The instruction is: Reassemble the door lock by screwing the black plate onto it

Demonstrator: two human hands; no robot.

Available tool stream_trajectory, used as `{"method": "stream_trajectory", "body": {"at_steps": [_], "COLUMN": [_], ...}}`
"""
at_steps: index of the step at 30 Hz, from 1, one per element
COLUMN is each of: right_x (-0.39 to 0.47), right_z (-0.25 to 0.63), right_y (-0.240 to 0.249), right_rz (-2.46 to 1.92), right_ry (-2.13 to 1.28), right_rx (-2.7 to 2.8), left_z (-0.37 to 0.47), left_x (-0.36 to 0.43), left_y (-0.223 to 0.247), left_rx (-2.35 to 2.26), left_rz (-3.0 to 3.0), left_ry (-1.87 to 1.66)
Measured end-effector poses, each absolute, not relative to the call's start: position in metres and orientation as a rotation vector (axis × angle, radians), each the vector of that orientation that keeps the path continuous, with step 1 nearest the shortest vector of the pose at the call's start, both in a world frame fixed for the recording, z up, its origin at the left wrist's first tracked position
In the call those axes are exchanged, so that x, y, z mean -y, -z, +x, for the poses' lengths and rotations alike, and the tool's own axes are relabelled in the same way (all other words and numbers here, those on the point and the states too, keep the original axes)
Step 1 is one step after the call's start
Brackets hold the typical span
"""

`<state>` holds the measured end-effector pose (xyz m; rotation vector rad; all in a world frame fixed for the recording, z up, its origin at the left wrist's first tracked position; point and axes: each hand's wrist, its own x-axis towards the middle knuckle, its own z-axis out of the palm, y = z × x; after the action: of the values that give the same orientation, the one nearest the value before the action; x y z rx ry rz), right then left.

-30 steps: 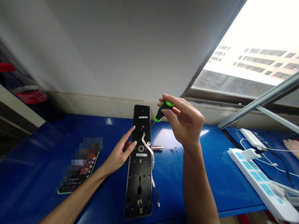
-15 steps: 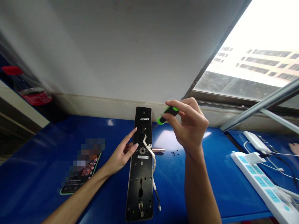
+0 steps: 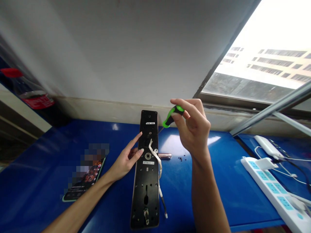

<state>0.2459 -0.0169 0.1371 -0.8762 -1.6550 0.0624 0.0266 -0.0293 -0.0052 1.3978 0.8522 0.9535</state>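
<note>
A long black door lock panel (image 3: pixel 146 176) lies back side up on the blue table. My left hand (image 3: pixel 126 161) rests at its left edge, index finger and thumb stretched apart on the surface, the other fingers partly hidden. Between the thumb and fingers of my right hand (image 3: pixel 193 126) is a green and black screwdriver (image 3: pixel 173 116). Its thin shaft slants down left to the panel's upper part; whether the tip touches a screw is too small to tell. A white-wrapped cable (image 3: pixel 159 165) runs from the panel over its right edge, ending in a small plug.
Several small black screws (image 3: pixel 181 158) lie right of the panel, near a shiny copper-coloured cylinder (image 3: pixel 165 156). A phone (image 3: pixel 85 178) lies at left, and a cola bottle (image 3: pixel 36 98) stands behind it. Far right are a white power strip (image 3: pixel 269 187) and a charger (image 3: pixel 268 147) with cables.
My right hand has shifted slightly left and up, and the screwdriver handle has turned in its fingers. My left hand and the panel stay in place. A hand at the far right edge has gone from view.
</note>
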Motion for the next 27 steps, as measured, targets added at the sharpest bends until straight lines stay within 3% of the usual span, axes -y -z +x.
{"method": "stream_trajectory", "body": {"at_steps": [5, 13, 19, 27], "right_x": [0.017, 0.019, 0.024, 0.013], "right_z": [0.246, 0.249, 0.248, 0.248], "right_y": [-0.136, -0.138, -0.143, -0.133], "right_rz": [-0.783, -0.922, -0.839, -0.907], "right_ry": [-0.221, -0.091, -0.362, -0.104], "right_rx": [1.772, 1.663, 1.799, 1.638], "left_z": [0.028, 0.028, 0.027, 0.026], "left_x": [0.029, 0.029, 0.028, 0.028], "left_y": [0.004, 0.007, 0.011, 0.009], "left_rx": [-0.846, -0.822, -0.807, -0.818], "left_rz": [1.388, 1.365, 1.376, 1.401], "left_ry": [-0.945, -0.953, -0.951, -0.94]}}
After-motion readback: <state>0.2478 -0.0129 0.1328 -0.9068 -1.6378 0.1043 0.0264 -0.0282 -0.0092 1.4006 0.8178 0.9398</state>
